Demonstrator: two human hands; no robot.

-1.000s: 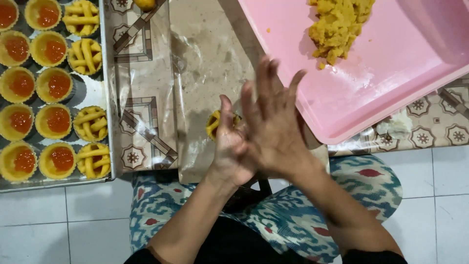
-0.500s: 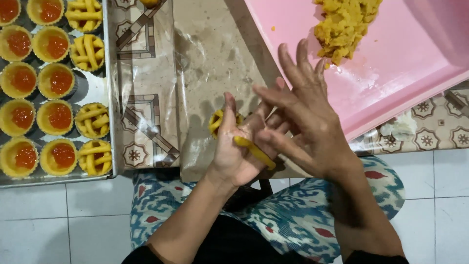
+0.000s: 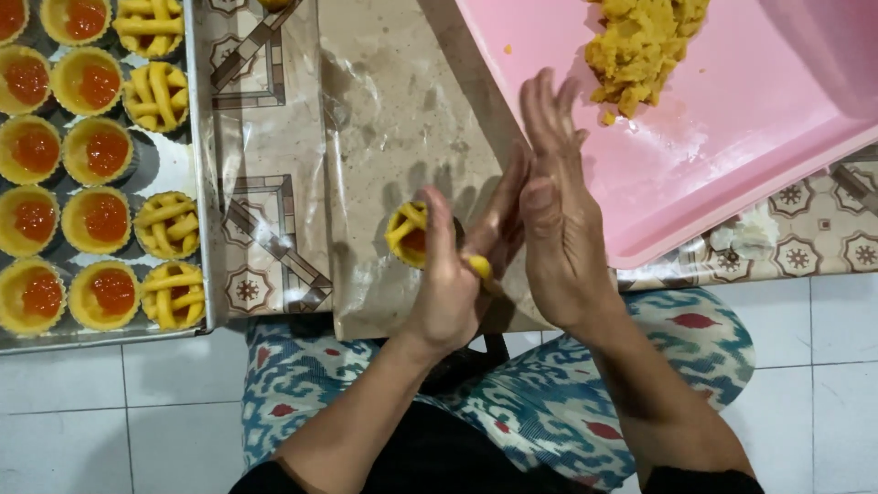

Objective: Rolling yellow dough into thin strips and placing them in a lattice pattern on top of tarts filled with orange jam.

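Observation:
My left hand point(image 3: 446, 284) and my right hand point(image 3: 560, 220) face each other, palms nearly together, over a plastic sheet. A thin yellow dough strip point(image 3: 481, 268) is squeezed between the two palms, and only its lower end shows. Just left of my left hand's fingers sits a small tart point(image 3: 405, 234) with red jam and a couple of dough strips across it. My fingers partly hide this tart's right side.
A metal baking tray point(image 3: 101, 337) at the left holds several jam-filled tarts point(image 3: 108, 151), some with lattice tops point(image 3: 166, 225). A pink tray point(image 3: 750, 137) at the upper right carries a lump of yellow dough point(image 3: 645, 41). The clear plastic sheet point(image 3: 384, 119) covers patterned tiles.
My right hand, which lay over the left and then pinched the dough strip with spread fingers, now stands upright, palm against the left palm with the strip between them.

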